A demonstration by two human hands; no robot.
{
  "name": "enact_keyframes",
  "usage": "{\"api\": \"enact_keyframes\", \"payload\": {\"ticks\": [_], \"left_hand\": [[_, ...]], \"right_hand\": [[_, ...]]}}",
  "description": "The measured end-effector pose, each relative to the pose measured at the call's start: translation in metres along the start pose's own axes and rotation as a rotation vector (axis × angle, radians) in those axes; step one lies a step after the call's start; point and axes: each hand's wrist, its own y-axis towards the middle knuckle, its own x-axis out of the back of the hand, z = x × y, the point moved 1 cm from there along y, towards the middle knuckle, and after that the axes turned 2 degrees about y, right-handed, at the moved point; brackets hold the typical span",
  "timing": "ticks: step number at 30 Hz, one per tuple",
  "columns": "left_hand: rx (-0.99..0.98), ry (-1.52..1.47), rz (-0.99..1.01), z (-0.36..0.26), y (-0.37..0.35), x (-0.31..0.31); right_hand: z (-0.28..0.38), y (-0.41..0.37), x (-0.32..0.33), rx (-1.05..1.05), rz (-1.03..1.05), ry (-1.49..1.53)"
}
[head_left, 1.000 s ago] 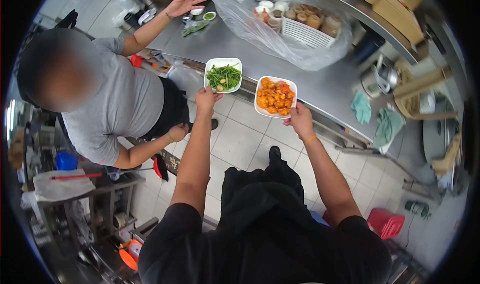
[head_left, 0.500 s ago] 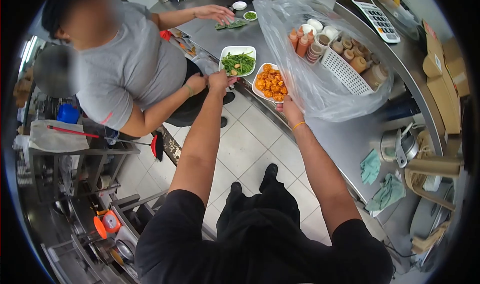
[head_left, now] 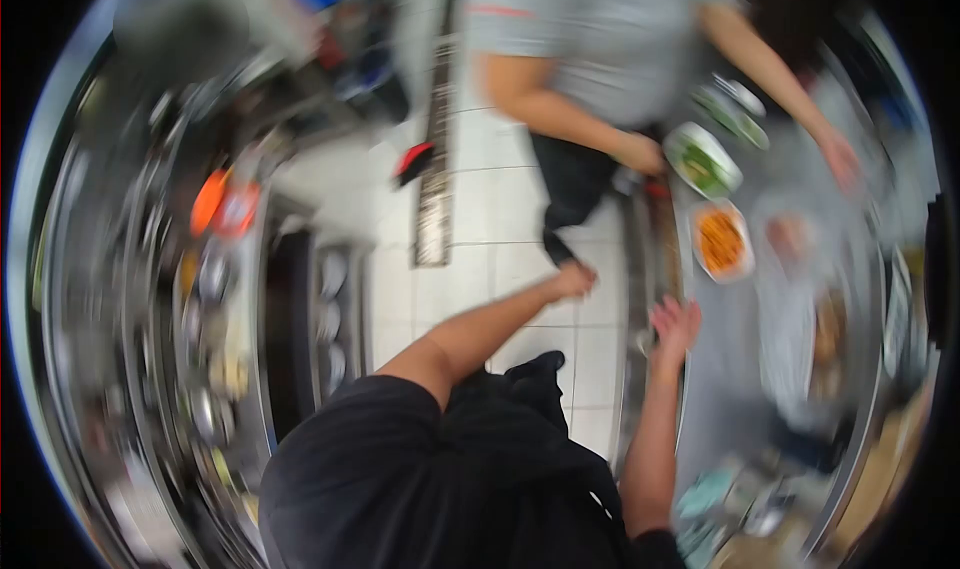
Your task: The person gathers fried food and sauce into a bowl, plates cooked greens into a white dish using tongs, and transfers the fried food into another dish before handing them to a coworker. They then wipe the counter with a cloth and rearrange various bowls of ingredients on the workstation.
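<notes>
My left hand hangs over the tiled floor, its fingers loosely curled together with no object seen in them. At the counter's front edge, my right hand is open, fingers apart and holding nothing. Beyond it on the steel counter sits a white dish of orange-coated food pieces, the thing nearest that hand. Behind that dish is a white dish of green vegetables. A co-worker in a grey shirt stands there, one hand close to the greens; whether it touches the dish is blurred.
A clear plastic bag with containers lies on the counter. Green cloths lie near the bottom right. Shelves with metal pans and an orange object stand on the left. A drain strip runs along the tiled floor.
Both my hands have let go of the two dishes and drawn back; the dishes now rest on the counter. My view has turned left, smearing the surroundings.
</notes>
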Motion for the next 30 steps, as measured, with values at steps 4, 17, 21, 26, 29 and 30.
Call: {"api": "enact_keyframes", "payload": {"ticks": [4,17,21,26,29,30], "left_hand": [[0.696,0.231,0.099,0.081,-0.184,-0.027],[1.259,-0.535,-0.908,0.242,-0.652,-0.053],[1.273,-0.601,-1.100,0.283,-0.720,-0.147],[1.328,-0.911,-1.167,0.279,-0.797,-0.212],[1.356,-0.994,-1.391,0.277,-0.817,-0.266],[1.380,-1.002,-1.471,0.273,-0.820,-0.277]], "right_hand": [[-0.079,-0.025,0.038,-0.123,0.152,-0.231],[-0.221,-0.121,-0.092,-0.084,0.652,-1.119],[-0.302,-0.224,-0.255,0.414,1.257,-1.347],[-0.365,-0.402,-0.394,0.269,1.640,-1.331],[-0.387,-0.515,-0.455,0.684,1.979,-1.166],[-0.395,-0.549,-0.470,0.707,2.022,-1.121]]}}
